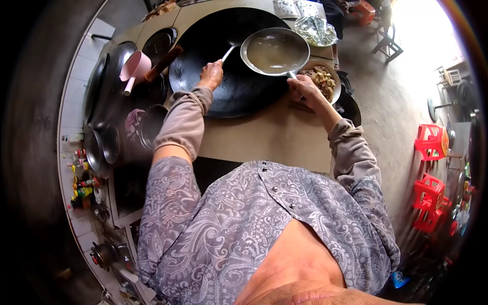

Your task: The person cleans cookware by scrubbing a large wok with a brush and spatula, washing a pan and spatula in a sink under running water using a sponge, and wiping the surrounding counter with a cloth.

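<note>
A big black wok (223,96) is set into the counter in front of me. My left hand (211,75) is closed around the light metal handle of what looks like a ladle (228,54), whose dark head is hard to make out against the wok. Over the wok's right side, my right hand (304,87) grips the short handle of a round metal saucepan (274,52) holding cloudy, pale liquid. Just beyond that hand sits a bowl (337,87) of cooked, brownish food, partly covered by the hand and pan.
A pink dipper (136,66) and a brown brush (165,62) lie left of the wok. Foil-like crumpled wrap (316,31) is at the back right. Several bottles (84,183) line the tiled left edge. Red stools (430,142) stand on the floor at right.
</note>
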Demonstrator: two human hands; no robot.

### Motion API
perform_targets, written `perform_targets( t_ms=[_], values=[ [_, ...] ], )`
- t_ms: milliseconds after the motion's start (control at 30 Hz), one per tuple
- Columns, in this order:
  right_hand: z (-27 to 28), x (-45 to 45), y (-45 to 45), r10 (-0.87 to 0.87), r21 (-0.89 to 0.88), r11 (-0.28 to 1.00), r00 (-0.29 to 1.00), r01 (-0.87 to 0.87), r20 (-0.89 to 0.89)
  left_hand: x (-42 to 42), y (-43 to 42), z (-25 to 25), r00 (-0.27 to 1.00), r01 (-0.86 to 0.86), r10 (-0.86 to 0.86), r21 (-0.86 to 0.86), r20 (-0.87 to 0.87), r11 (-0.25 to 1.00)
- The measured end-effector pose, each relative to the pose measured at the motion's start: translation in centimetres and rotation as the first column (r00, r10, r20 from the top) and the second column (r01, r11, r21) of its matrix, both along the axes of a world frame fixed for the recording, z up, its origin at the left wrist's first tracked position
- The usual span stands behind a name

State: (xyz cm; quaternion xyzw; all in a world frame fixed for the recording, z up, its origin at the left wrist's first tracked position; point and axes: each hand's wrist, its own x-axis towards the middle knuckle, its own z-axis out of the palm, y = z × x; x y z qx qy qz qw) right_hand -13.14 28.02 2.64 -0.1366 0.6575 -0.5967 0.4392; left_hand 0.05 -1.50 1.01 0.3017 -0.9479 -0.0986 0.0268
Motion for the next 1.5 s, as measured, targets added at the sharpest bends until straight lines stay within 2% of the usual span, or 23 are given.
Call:
perform_targets(
  t_ms=[133,167,233,300,333,433,533,567,633,700,767,833,867,967,1033,1100,1167,1233,1300,1400,1500],
  values=[
    [0.6,0.3,-0.3,-0.023,-0.011,1.000,0.999,0.023,0.046,-1.8,-0.6,0.1,0.957,-0.033,0.019,-0.043,-0.288,0.999],
    [0.6,0.3,-0.3,-0.022,-0.016,1.000,0.998,0.023,0.064,-1.8,-0.9,0.7,0.950,-0.024,0.004,-0.060,-0.312,0.998],
    [0.5,0.2,-0.4,-0.005,-0.013,1.000,1.000,0.006,0.028,-0.6,-1.6,2.9,0.928,0.060,-0.122,-0.183,-0.351,0.981],
    [0.3,0.1,-0.5,0.010,0.001,1.000,1.000,-0.010,-0.028,1.5,-1.4,6.5,0.962,0.072,-0.157,-0.348,-0.222,0.935],
    [-0.1,-0.2,-0.6,0.035,0.024,0.999,0.998,-0.034,-0.059,3.1,-1.1,8.4,0.948,0.128,-0.243,-0.453,-0.204,0.882],
    [0.2,0.1,-0.9,0.003,-0.003,1.000,1.000,-0.003,-0.015,7.0,0.5,13.6,0.935,0.244,-0.353,-0.652,-0.039,0.718],
    [-0.1,-0.1,-1.1,0.033,0.007,0.999,0.999,-0.032,-0.037,9.1,3.3,17.4,0.964,0.242,-0.248,-0.686,0.092,0.686],
    [-0.2,-0.1,-1.1,0.043,0.013,0.999,0.998,-0.043,-0.037,9.2,4.1,18.8,0.961,0.269,-0.239,-0.679,0.140,0.683],
    [-0.1,0.0,-1.1,0.034,0.020,0.999,0.999,-0.034,-0.003,8.3,3.2,19.8,0.941,0.321,-0.189,-0.554,0.282,0.768],
    [0.3,0.4,-1.2,0.007,0.034,0.999,1.000,-0.008,0.023,7.5,1.1,19.3,0.897,0.413,-0.244,-0.505,0.368,0.758],
    [1.0,0.6,-1.1,0.039,0.021,0.999,0.997,-0.041,0.063,5.5,-1.1,18.3,0.845,0.419,-0.210,-0.365,0.492,0.832],
    [0.7,0.3,-1.0,0.056,-0.012,0.998,0.993,-0.055,0.100,3.8,-1.5,19.6,0.667,0.376,-0.213,-0.076,0.714,0.923],
    [0.5,0.3,-0.9,0.053,-0.022,0.998,0.994,-0.051,0.097,3.3,-1.6,19.9,0.643,0.167,-0.180,0.093,0.744,0.982],
    [1.0,0.7,-0.9,0.009,-0.008,1.000,0.995,-0.008,0.095,4.0,-1.3,16.3,0.754,0.145,-0.227,0.181,0.616,0.973],
    [0.6,0.5,-0.8,0.036,0.018,0.999,0.999,-0.037,0.026,4.1,-3.2,8.3,0.880,0.250,-0.285,0.139,0.381,0.958],
    [0.2,0.3,-0.6,0.042,0.033,0.999,0.999,-0.042,-0.019,3.5,-2.4,2.1,0.964,0.216,-0.213,0.003,0.160,0.976],
    [0.4,0.6,-0.3,0.045,0.022,0.999,0.998,-0.044,-0.050,1.7,-1.0,-0.3,0.994,0.086,-0.088,0.034,0.060,0.996],
    [0.1,0.6,-0.3,0.033,-0.002,0.999,0.999,-0.033,0.021,0.0,-0.6,-1.5,0.998,0.029,-0.028,0.006,-0.057,1.000],
    [0.1,0.7,-0.4,0.023,-0.005,1.000,0.999,-0.023,0.045,-1.4,-0.6,-1.5,0.954,-0.010,0.011,0.005,-0.298,1.000],
    [0.3,0.9,-0.6,0.000,0.004,1.000,0.999,0.000,0.055,-2.4,-1.5,0.4,0.939,0.005,-0.041,-0.106,-0.340,0.994],
    [0.4,0.8,-0.7,-0.004,0.017,1.000,0.999,0.003,0.047,0.7,-0.5,5.5,0.911,0.073,-0.227,-0.407,-0.344,0.910]
  ],
)
